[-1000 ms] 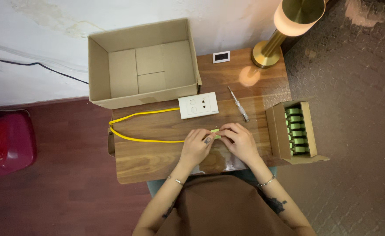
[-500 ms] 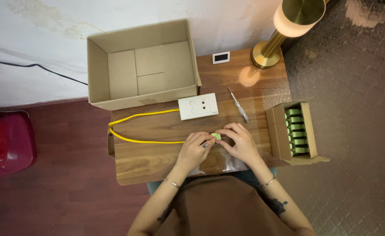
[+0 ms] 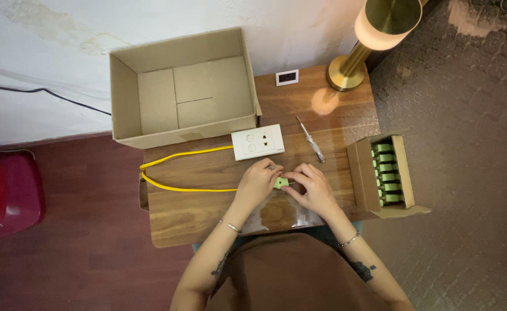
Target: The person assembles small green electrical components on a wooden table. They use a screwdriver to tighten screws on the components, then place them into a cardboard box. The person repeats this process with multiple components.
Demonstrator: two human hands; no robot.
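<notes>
- I see my left hand (image 3: 259,181) and right hand (image 3: 314,187) meeting near the desk's (image 3: 190,216) front edge, fingers of both pinched shut on a small green connector (image 3: 281,183), held just above the wood so both thumbs can work on it.
- The yellow cable (image 3: 173,173) loops out to the desk's left edge and runs back toward my left hand; I judge its end sits in the connector.
- The white socket plate (image 3: 257,141) lies face up just behind my hands, cable attached.
- A screwdriver (image 3: 311,140) rests beside it, within reach of my right hand.
- A small carton of green parts (image 3: 387,173) hangs over the right edge; an open cardboard box (image 3: 184,86) fills the back left corner.
</notes>
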